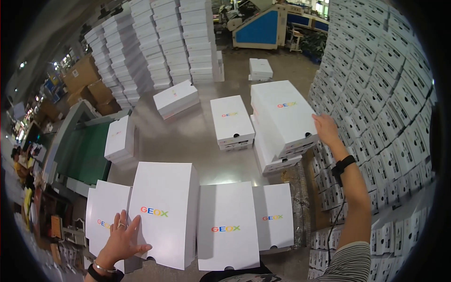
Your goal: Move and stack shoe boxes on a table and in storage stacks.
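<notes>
White shoebox stack (282, 117), colourful lid lettering, right hand (325, 130) touching

l hand (123, 238) flat on near white box (162, 218), fingers spread. r hand (325, 129) touching edge of far stacked white box (283, 115). wall of boxes (380, 103) at right.

The left hand (120, 239) covers part of a white box (105, 218). The box wall (390, 108) runs beyond the frame's right rim. People at far left (21, 164) appear too small to make out.
</notes>
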